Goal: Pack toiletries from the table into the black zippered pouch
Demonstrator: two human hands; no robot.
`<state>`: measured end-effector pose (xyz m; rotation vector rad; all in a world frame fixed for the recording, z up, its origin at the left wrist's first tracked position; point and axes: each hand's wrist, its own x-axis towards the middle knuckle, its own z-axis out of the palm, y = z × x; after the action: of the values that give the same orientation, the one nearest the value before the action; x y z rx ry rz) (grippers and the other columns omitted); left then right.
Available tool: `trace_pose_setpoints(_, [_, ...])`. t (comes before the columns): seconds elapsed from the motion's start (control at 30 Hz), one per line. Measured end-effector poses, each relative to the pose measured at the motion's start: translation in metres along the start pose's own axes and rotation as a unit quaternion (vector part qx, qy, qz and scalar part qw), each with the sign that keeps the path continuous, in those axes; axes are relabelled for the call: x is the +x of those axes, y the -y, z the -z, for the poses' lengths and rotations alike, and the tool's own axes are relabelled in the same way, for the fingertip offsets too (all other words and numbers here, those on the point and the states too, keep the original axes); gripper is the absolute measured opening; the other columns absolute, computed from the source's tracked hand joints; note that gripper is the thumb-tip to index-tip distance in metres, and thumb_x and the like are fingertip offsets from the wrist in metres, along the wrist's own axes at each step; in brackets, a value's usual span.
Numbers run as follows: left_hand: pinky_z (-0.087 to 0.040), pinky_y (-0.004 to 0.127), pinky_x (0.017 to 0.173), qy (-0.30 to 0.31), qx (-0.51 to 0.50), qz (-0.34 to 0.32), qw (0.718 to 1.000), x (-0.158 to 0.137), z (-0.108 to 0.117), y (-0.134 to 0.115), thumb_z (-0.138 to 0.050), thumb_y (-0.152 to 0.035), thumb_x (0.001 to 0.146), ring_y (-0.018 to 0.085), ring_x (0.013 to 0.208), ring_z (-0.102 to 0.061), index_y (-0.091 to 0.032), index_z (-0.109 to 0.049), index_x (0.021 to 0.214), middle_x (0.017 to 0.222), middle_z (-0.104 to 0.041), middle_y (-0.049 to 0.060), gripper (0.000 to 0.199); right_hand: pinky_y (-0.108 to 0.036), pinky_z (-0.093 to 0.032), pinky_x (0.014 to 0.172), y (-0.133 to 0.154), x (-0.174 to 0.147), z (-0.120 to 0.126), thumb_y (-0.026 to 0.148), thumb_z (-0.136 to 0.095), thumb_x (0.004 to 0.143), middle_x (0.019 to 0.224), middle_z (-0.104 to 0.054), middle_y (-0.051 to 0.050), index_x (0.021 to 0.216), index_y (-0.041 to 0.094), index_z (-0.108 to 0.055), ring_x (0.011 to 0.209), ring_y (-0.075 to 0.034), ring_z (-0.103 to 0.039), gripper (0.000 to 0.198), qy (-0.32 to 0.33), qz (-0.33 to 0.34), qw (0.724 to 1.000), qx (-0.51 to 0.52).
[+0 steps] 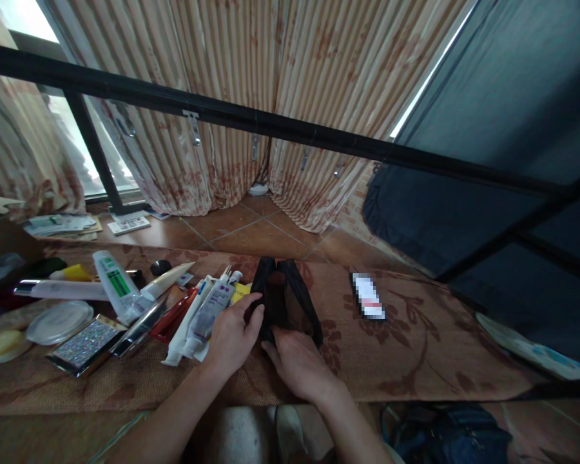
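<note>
Two bare hands work at a black pouch (294, 298) that lies on the patterned brown tablecloth (415, 367), straight in front of the person and near the middle of the table. The left hand (232, 330) is nearly closed, thumb and fingers pinching the pouch's left edge. The right hand (299, 364) is loosely curled at the near end, its fingertips hidden in the dark fabric, so one cannot tell whether it grips anything there. The left hand's pinch probably keeps the limp side from folding inward, while the right hand seems to steady or spread the near edge. The pouch's long axis runs away from the person, its far end toward the striped curtains (232, 58); its right side slants outward as it comes nearer. The opening appears to face upward and toward the person, though the black material makes this hard to judge. A silver-grey tube (211, 309), a white-and-green tube (116, 277) and a glittery compact (86, 343) lie to the left, perhaps kept there for easy reach. A smartphone (368, 296) lies to the right, well apart.
</note>
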<state>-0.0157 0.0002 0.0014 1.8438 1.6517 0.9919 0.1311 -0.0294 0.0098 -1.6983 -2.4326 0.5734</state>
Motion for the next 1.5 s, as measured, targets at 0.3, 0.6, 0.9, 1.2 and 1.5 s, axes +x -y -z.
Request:
trace_pose_setpoints(0.3, [-0.047, 0.028, 0.067, -0.016, -0.006, -0.012, 1.0, 0.0015, -0.0019, 0.0058, -0.045, -0.036, 0.086, 0.016, 0.068, -0.063, -0.018, -0.062, 0.111, 0.084, -0.07, 0.004, 0.035, -0.029, -0.04, 0.073, 0.0033, 0.0005, -0.0002, 0.031, -0.039, 0.094, 0.096, -0.069, -0.01, 0.101, 0.017, -0.06, 0.093, -0.022, -0.065, 0.026, 0.002, -0.015, 1.0, -0.002])
trace_pose_setpoints(0.6, [-0.044, 0.025, 0.058, -0.002, -0.008, -0.011, 1.0, 0.0023, -0.0018, 0.0055, -0.045, -0.037, 0.087, 0.014, 0.058, -0.06, -0.018, -0.061, 0.113, 0.075, -0.068, 0.002, 0.036, -0.029, -0.041, 0.071, 0.005, 0.0012, -0.0005, 0.029, -0.04, 0.093, 0.093, -0.07, -0.011, 0.098, 0.016, -0.06, 0.088, -0.022, -0.066, 0.024, -0.007, -0.02, 1.0, -0.012])
trace_pose_setpoints(0.9, [-0.046, 0.027, 0.058, -0.016, -0.003, -0.022, 1.0, 0.0025, -0.0011, 0.0037, -0.046, -0.037, 0.085, 0.018, 0.067, -0.065, -0.02, -0.063, 0.107, 0.071, -0.068, 0.002, 0.033, -0.029, -0.042, 0.072, 0.0071, 0.0005, 0.0006, 0.028, -0.04, 0.093, 0.094, -0.07, -0.012, 0.1, 0.015, -0.06, 0.09, -0.023, -0.066, 0.025, 0.004, -0.029, 0.999, -0.012])
trace_pose_setpoints(1.2, [-0.047, 0.027, 0.06, -0.013, -0.004, -0.021, 1.0, 0.0027, -0.0012, 0.0033, -0.047, -0.037, 0.085, 0.018, 0.07, -0.065, -0.019, -0.063, 0.108, 0.078, -0.07, 0.004, 0.033, -0.03, -0.043, 0.073, 0.0063, 0.0012, -0.0014, 0.028, -0.04, 0.093, 0.094, -0.07, -0.012, 0.101, 0.015, -0.061, 0.089, -0.024, -0.066, 0.025, 0.003, -0.03, 0.999, -0.012])
trace_pose_setpoints(1.5, [-0.048, 0.028, 0.067, -0.006, -0.001, -0.016, 1.0, 0.0021, -0.0016, 0.002, -0.045, -0.037, 0.087, 0.019, 0.076, -0.065, -0.019, -0.062, 0.11, 0.083, -0.07, 0.005, 0.034, -0.03, -0.042, 0.074, 0.0068, 0.0008, -0.0002, 0.028, -0.04, 0.093, 0.093, -0.07, -0.012, 0.102, 0.015, -0.06, 0.09, -0.024, -0.066, 0.026, -0.001, -0.026, 1.0, -0.012])
